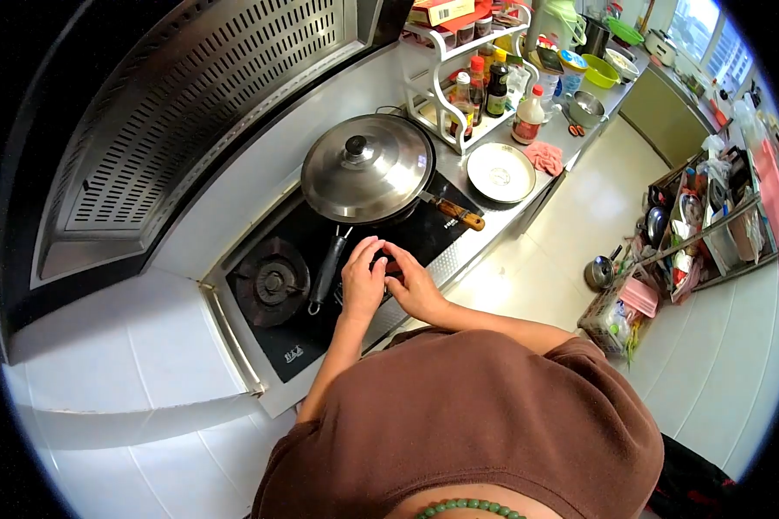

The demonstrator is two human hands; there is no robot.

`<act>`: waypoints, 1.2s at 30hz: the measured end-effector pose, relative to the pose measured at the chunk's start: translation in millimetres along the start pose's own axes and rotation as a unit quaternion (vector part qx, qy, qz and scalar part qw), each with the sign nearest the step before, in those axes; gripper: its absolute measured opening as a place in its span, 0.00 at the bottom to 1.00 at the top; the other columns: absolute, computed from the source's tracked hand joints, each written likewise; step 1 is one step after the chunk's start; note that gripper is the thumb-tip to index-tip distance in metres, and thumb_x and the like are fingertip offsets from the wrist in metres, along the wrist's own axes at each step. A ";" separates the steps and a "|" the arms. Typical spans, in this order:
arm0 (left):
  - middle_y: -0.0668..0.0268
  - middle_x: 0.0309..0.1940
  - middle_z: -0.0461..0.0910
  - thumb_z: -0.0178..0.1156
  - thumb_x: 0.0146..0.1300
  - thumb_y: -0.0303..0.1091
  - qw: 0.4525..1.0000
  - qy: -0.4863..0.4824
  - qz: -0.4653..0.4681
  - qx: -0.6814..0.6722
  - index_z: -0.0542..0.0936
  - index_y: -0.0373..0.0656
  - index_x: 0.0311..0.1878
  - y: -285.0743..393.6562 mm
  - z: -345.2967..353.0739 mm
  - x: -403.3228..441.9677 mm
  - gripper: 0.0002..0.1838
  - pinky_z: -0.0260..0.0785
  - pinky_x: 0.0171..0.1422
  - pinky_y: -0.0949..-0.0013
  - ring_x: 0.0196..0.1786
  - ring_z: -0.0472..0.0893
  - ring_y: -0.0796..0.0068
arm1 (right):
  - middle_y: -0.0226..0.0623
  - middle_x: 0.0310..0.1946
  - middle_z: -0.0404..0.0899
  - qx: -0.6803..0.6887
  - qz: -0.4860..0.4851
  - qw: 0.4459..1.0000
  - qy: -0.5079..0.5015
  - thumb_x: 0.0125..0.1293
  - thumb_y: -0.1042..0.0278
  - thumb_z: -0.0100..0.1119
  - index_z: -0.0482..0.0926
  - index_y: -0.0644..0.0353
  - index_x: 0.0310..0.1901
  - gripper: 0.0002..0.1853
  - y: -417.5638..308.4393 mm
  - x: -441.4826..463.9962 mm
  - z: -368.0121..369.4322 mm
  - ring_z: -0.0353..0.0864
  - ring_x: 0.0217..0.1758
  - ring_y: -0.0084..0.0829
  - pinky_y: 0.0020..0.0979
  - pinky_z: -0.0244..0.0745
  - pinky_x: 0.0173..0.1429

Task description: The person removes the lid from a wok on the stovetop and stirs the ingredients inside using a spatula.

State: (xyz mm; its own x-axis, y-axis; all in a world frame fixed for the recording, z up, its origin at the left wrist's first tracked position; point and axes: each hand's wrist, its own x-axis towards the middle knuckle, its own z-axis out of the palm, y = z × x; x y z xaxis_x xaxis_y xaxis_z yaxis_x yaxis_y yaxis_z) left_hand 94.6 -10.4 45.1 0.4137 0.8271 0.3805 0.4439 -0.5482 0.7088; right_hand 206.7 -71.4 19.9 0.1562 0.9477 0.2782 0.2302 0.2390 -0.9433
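My left hand [363,278] is above the front edge of the black gas stove [307,346], its fingers slightly bent. Beside it, my right hand [414,287] has thumb and fingers apart, and the fingertips of both hands nearly meet. I see nothing held in either. Just ahead of them, a domed steel lid [368,173] with a black knob covers a wok on the far burner. The wok's black handle [325,275] points toward me, left of my left hand. A utensil with a wooden handle [460,214] sticks out from the wok's right side.
A white plate [501,172] lies on the counter to the right, near a pink cloth [544,158] and a red-capped bottle [528,117]. Behind stands a white rack [446,95] with sauce bottles. A bare burner [273,282] is at left. The slotted range hood [208,112] hangs upper left.
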 end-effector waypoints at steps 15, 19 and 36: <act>0.56 0.52 0.75 0.56 0.55 0.21 1.000 -0.013 0.016 -0.010 0.75 0.36 0.50 -9.8 -6.0 -4.7 0.17 0.73 0.48 0.67 0.47 0.79 0.61 | 0.45 0.57 0.65 -0.015 0.006 1.000 -0.006 0.56 0.81 0.52 0.54 0.59 0.68 0.36 1.4 -3.0 14.1 0.74 0.51 0.33 0.29 0.73 0.47; 0.59 0.53 0.75 0.55 0.57 0.22 1.000 -0.018 -0.002 -0.022 0.75 0.37 0.51 -8.0 -7.9 -4.4 0.16 0.72 0.48 0.68 0.47 0.79 0.61 | 0.44 0.57 0.65 -0.006 0.016 1.000 -0.023 0.56 0.82 0.52 0.53 0.58 0.68 0.36 -7.0 -1.7 12.0 0.73 0.52 0.33 0.29 0.72 0.48; 0.57 0.53 0.74 0.54 0.57 0.20 0.999 -0.011 0.025 -0.020 0.74 0.37 0.52 -15.4 -8.4 -3.6 0.18 0.73 0.47 0.67 0.48 0.78 0.59 | 0.43 0.58 0.65 -0.017 -0.001 0.999 -0.029 0.57 0.82 0.51 0.52 0.59 0.69 0.36 7.4 2.5 16.8 0.72 0.55 0.32 0.29 0.70 0.55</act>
State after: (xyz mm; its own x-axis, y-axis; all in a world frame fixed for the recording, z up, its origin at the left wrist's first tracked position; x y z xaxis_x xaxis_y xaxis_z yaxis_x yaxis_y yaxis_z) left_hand 79.6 -3.9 37.8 0.4518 0.7952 0.4044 0.3894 -0.5836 0.7125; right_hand 192.7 -63.7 10.6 0.1003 0.9582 0.2678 0.2633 0.2340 -0.9359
